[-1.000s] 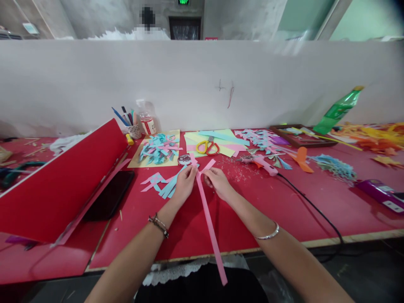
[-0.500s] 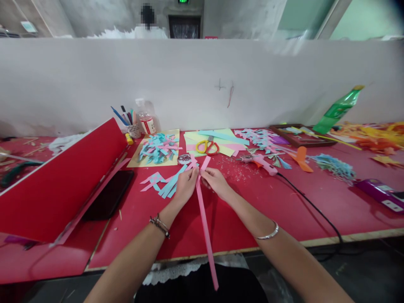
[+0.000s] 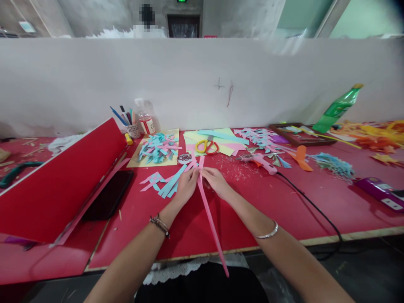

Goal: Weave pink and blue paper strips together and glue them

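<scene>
Both hands meet over the middle of the red table, pinching pink paper strips (image 3: 212, 223). My left hand (image 3: 188, 184) is closed on the strips where they cross. Opposite it, the fingers of my right hand (image 3: 215, 180) press on the same spot. One long end hangs down past the table edge toward my lap; shorter ends stick up beyond the fingertips. The exact fold between the fingers is hidden. Left of my left hand lie blue paper strips (image 3: 172, 185) and a woven pink and blue piece (image 3: 154, 180). Scissors (image 3: 207, 145) with yellow and red handles rest beyond.
A pink glue gun (image 3: 260, 162) with a black cord lies at right. A heap of folded paper pieces (image 3: 158, 148) sits at back left, near a pen cup (image 3: 133, 130) and bottle (image 3: 146, 120). A red board (image 3: 66, 181) leans over a black phone (image 3: 110, 195).
The long hanging end of the pink strip has swung to the right. The upper short end has tilted left, closer to the other. Both hands stay nearly in place.
</scene>
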`<state>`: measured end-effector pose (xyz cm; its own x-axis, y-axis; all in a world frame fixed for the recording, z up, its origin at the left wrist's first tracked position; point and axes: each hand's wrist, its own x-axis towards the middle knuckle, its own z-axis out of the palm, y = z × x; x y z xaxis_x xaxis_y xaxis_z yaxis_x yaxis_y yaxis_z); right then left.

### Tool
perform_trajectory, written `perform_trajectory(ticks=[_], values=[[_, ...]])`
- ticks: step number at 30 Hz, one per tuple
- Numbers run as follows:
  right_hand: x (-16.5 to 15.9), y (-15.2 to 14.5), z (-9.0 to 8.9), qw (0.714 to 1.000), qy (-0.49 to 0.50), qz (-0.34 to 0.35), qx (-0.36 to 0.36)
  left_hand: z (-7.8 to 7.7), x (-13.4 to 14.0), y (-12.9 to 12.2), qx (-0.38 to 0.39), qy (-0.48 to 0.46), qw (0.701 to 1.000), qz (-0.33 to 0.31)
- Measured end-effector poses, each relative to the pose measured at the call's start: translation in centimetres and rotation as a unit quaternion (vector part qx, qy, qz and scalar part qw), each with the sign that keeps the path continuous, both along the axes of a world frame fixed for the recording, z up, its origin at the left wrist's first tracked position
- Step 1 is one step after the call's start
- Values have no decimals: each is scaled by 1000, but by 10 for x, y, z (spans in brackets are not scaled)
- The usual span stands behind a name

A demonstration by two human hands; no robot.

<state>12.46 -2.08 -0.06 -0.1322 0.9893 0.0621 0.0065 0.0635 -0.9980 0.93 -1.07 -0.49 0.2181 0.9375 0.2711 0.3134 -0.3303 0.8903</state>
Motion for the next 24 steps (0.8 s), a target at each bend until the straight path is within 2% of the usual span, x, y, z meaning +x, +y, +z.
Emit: perform_trajectory(ticks=[5, 8, 13, 20, 24], values=[[0, 0, -2, 1000, -18, 18, 10, 2, 0, -1, 3, -42, 998, 47], [0, 1, -3, 1000, -15, 1, 1, 3, 0, -1, -2, -58, 996, 71], [1, 2, -2, 998, 22, -58, 28, 2, 2, -1, 4, -3, 1000, -11], [-2, 0, -1, 1000, 7, -3, 22, 2, 0, -3, 30, -1, 999, 28], [-1, 0, -3, 999, 6, -3, 36, 5, 0, -4, 39, -18, 997, 60]])
